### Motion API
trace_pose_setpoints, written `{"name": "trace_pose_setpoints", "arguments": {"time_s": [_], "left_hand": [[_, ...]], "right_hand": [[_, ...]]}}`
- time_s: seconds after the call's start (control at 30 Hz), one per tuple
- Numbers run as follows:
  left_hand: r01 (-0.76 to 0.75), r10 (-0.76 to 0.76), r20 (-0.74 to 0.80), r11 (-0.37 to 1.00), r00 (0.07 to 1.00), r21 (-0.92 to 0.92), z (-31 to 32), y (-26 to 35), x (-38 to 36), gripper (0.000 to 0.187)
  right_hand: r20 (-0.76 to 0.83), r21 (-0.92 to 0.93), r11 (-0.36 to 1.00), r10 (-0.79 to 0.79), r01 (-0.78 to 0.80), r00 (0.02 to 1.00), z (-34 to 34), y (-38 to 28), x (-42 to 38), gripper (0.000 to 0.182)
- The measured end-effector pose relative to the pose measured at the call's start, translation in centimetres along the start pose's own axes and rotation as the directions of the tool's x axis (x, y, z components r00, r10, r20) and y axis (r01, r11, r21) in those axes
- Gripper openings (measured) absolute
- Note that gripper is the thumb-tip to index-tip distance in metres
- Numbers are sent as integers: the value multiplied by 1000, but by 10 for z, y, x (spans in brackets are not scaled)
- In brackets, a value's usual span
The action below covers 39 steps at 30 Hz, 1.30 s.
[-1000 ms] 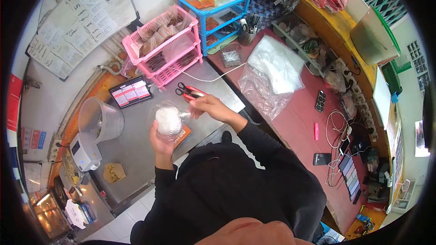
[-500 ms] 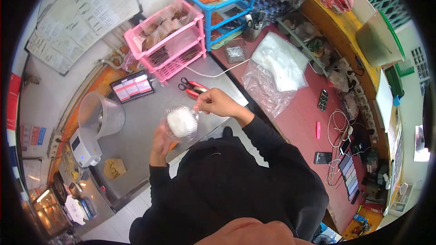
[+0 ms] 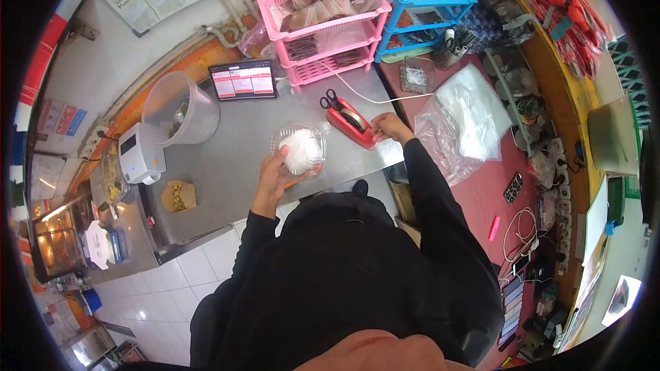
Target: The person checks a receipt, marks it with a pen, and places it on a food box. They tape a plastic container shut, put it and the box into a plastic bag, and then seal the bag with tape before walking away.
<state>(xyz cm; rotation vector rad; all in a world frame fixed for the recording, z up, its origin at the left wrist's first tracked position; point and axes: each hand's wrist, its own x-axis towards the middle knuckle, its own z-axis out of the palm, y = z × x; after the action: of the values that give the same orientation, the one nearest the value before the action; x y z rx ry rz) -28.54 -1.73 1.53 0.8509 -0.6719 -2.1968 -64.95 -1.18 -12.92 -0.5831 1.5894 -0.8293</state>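
A clear plastic clamshell container point(image 3: 317, 143) with a white, rounded food portion point(image 3: 300, 150) inside, which looks like rice, is in my left hand point(image 3: 272, 177). The thumb lies against its near left side and the lid appears closed. My right hand point(image 3: 390, 128) has its fingertips pinched together at the front end of a red tape dispenser point(image 3: 342, 117). Any strip of tape between those fingers is too fine to see. Black-handled scissors point(image 3: 331, 99) sit at the dispenser's far end. The dispenser rests on the steel counter point(image 3: 240, 141).
Left of the container stand a tablet point(image 3: 243, 81), a clear tub point(image 3: 181, 108), a white printer point(image 3: 141, 155) and a brown paper with yellow bits point(image 3: 179, 196). Pink point(image 3: 326, 24) and blue racks point(image 3: 423, 3) are behind. Plastic bags point(image 3: 467, 113) cover part of the red table point(image 3: 474, 185).
My right hand has left the container and moved right to the tape dispenser. The container is now in my left hand alone. The whole view has turned and shifted.
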Motion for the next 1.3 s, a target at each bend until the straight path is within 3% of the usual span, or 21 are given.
{"name": "trace_pose_setpoints", "arguments": {"time_s": [0.07,0.13,0.2,0.23,0.3,0.33,0.4,0.5,0.57,0.6,0.67,0.73,0.8,0.87,0.93,1.1,1.2,1.3], "left_hand": [[2,-2,3,1000,1000,-25,12,6,-5,63],[2,-1,11,999,1000,-51,15,7,-5,65],[-33,32,20,998,999,46,14,5,-2,69],[-35,35,16,998,999,42,14,5,-2,69],[-23,23,9,1000,1000,9,15,6,-2,73],[-30,30,3,1000,1000,4,15,8,-1,73],[-28,29,8,994,1000,-103,14,9,-1,69],[-78,77,-19,996,997,-46,-1,3,8,60],[-35,35,-51,999,998,2,3,7,7,58],[8,-3,-85,999,996,52,4,9,6,57],[-35,38,-52,997,998,63,-9,1,15,56],[-93,95,-20,993,995,67,-9,4,18,55],[-120,111,-157,992,981,-44,-2,6,13,50],[-143,134,-213,989,968,-23,-2,3,10,49],[-165,161,-253,986,954,6,-2,3,11,47],[-321,331,-335,943,882,86,4,1,12,40],[-312,318,-345,947,883,76,5,0,10,38],[-360,372,-381,927,847,105,2,-6,15,36]], "right_hand": [[94,-48,995,87,-83,992,10,3,9,24],[73,-18,993,115,-114,991,20,-3,5,29],[-97,-50,997,-60,56,994,24,-5,-6,34],[-93,-54,997,-59,54,994,21,-2,-15,34],[-152,-394,907,-225,150,962,0,6,-37,35],[-52,-539,823,-246,180,968,-24,39,-21,36],[-198,-383,923,-69,-13,978,-22,34,-72,32],[-247,-374,925,-28,-68,969,-11,61,-64,34],[-322,-584,812,-243,10,915,-2,79,-42,34],[-315,-586,810,-244,15,917,-1,84,-39,34],[-476,-839,448,-327,-310,816,-6,88,-32,32],[-188,-927,367,-277,-78,942,-23,89,-34,30],[-95,-519,854,-99,36,991,1,45,-70,22],[51,-173,940,-291,296,955,47,-14,-121,17],[98,-19,896,-440,444,893,89,-59,-161,17],[132,-39,886,-455,463,881,138,-94,-194,17],[82,-118,872,-469,476,879,155,-87,-181,17],[-44,-335,798,-545,502,837,162,-74,-164,37]]}}
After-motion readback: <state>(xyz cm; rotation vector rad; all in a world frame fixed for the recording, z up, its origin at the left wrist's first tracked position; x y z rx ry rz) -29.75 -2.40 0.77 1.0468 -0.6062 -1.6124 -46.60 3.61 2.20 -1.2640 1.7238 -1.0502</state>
